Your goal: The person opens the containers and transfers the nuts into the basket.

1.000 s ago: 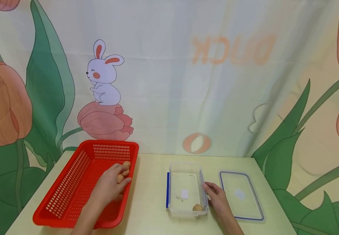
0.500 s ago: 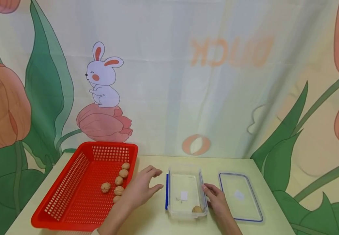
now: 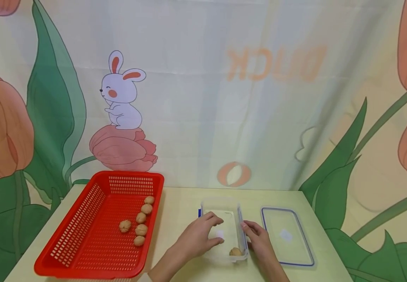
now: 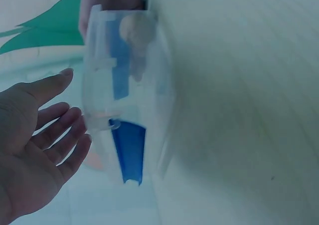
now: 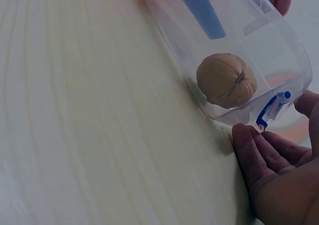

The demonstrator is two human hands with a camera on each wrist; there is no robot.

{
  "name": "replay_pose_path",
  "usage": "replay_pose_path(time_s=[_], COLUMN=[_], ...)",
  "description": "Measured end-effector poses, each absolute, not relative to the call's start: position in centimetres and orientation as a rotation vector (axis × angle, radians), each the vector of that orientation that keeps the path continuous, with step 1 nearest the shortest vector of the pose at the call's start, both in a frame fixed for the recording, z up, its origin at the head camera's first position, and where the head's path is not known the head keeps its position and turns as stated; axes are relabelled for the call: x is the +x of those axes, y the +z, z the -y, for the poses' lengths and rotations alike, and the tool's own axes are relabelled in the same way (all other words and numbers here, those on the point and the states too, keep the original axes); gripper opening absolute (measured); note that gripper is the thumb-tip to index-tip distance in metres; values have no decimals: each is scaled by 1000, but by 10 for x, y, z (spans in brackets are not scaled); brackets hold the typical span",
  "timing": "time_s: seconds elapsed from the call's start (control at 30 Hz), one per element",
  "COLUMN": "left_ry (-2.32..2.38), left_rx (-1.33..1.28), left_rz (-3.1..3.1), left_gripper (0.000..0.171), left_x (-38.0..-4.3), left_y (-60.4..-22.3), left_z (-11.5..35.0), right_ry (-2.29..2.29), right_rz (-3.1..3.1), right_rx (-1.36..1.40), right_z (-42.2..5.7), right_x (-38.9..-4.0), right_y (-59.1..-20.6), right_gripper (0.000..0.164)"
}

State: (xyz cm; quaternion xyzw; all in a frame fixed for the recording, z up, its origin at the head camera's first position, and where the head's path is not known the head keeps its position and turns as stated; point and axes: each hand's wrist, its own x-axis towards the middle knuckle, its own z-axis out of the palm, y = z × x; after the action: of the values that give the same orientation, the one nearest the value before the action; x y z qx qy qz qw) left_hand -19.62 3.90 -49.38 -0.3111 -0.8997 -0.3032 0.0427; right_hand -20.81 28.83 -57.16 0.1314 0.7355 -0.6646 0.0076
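Observation:
A clear plastic food container (image 3: pixel 239 231) stands on the table with one walnut (image 3: pixel 235 252) in its near right corner. Above its left side is my left hand (image 3: pixel 198 237), thumb and fingers apart; the left wrist view shows nothing in that hand (image 4: pixel 40 140). My right hand (image 3: pixel 259 241) holds the container's right side, thumb at the rim and fingertips low by the blue latch (image 5: pixel 271 110). To the left, a red plastic basket (image 3: pixel 74 211) contains several walnuts (image 3: pixel 141 230), mostly along its right wall.
A clear lid with a blue seal (image 3: pixel 288 235) lies flat to the right of the right hand. Behind the pale table (image 3: pixel 178 203) hangs a printed curtain (image 3: pixel 189 98) with tulips and a rabbit.
My left hand has moved right, from among the walnuts in the basket to over the container, uncovering the walnuts. My right hand keeps its place on the container.

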Motion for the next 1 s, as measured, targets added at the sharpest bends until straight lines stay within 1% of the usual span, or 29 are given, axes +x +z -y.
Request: replay_pose_path(time_s=[0.33, 0.57, 0.73, 1.0], left_ry=[-834, -861, -896, -1000], left_rx=[-1123, -1247, -1250, -1202], left_rz=[2811, 2851, 2880, 2983], left_gripper=[47, 43, 38, 29], left_x=[-201, -207, -211, -212], left_y=[-508, -517, -523, -525], left_z=[-62, -76, -85, -91], right_ry=[-2079, -2081, -2088, -2088], right_rz=[-2302, -2300, -2291, -2310], right_rx=[396, 395, 397, 377], right_z=[-288, -289, -288, -287], right_x=[-207, -207, -207, -205], right_y=[-572, -571, -569, -569], right_gripper=[61, 57, 55, 56])
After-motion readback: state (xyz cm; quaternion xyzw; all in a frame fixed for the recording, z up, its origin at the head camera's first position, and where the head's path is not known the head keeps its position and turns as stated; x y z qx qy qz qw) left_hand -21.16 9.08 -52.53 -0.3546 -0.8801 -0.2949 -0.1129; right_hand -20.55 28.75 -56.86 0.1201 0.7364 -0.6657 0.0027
